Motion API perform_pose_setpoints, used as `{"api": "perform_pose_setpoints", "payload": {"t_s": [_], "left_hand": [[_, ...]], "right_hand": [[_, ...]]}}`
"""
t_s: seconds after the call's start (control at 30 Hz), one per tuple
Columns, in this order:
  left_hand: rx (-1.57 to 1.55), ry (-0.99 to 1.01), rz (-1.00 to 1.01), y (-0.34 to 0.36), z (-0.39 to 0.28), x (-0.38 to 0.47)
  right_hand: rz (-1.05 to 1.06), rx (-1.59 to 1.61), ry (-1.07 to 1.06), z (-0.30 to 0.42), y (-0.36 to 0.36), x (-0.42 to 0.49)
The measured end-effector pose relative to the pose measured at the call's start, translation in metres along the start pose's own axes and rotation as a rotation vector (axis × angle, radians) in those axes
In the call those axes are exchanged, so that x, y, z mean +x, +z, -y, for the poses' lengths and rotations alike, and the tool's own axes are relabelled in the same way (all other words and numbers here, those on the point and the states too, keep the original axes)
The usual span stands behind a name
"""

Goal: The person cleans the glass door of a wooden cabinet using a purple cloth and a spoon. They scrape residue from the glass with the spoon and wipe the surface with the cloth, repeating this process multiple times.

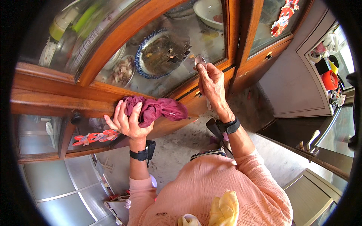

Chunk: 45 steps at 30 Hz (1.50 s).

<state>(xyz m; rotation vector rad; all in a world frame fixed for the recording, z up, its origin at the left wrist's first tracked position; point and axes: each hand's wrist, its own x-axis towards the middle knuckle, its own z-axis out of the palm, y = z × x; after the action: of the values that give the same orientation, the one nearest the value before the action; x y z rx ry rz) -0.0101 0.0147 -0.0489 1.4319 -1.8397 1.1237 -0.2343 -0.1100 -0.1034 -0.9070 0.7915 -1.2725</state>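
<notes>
My left hand (131, 119) holds a bunched maroon cloth (152, 108) against or just before the wooden rail (104, 97) of a cabinet. Between the thumb and fingers of my right hand (212, 80) is a metal spoon (200, 60); its bowl points up and its handle end shows below the hand. The spoon is in front of the glass pane of a cabinet door. Behind that pane lie an oval plate with a blue patterned rim (137, 58), a bowl of what looks like garlic (124, 70) and a white basin (208, 12).
A door (297, 73) stands at the right, near a door handle (312, 138) and a red container (329, 80) among other items. Rabbit-shaped paper decorations (96, 137) are stuck on the cabinet glass. Below lies a speckled floor (172, 147).
</notes>
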Motion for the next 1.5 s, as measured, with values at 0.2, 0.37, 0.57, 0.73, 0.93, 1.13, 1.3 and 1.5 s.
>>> {"api": "perform_pose_setpoints", "payload": {"t_s": [0.2, 0.37, 0.57, 0.73, 0.93, 1.13, 1.3, 1.5], "left_hand": [[-0.034, 0.006, -0.027, 0.002, 0.0, -0.004], [-0.039, -0.033, -0.04, 0.003, 0.0, -0.008], [-0.052, 0.024, -0.031, 0.0, 0.003, -0.007], [-0.059, 0.034, -0.033, 0.0, 0.004, -0.009], [-0.088, 0.049, -0.035, 0.0, 0.005, -0.008], [-0.083, 0.058, -0.041, 0.001, 0.005, -0.007], [-0.079, 0.049, -0.032, 0.0, 0.005, -0.009], [-0.08, 0.058, -0.049, 0.002, 0.006, -0.009]], "right_hand": [[-0.13, -0.08, -0.167, -0.023, 0.011, 0.007], [-0.152, -0.156, -0.229, -0.02, 0.011, 0.008], [-0.205, -0.007, 0.072, -0.008, 0.015, 0.002], [-0.104, -0.057, -0.085, -0.006, 0.02, 0.002], [-0.131, -0.062, 0.003, -0.007, 0.017, 0.002], [-0.242, 0.085, -0.075, -0.009, 0.02, 0.007], [-0.102, -0.201, -0.104, -0.007, 0.026, 0.007], [-0.32, -0.25, -0.423, -0.007, 0.015, 0.017]]}}
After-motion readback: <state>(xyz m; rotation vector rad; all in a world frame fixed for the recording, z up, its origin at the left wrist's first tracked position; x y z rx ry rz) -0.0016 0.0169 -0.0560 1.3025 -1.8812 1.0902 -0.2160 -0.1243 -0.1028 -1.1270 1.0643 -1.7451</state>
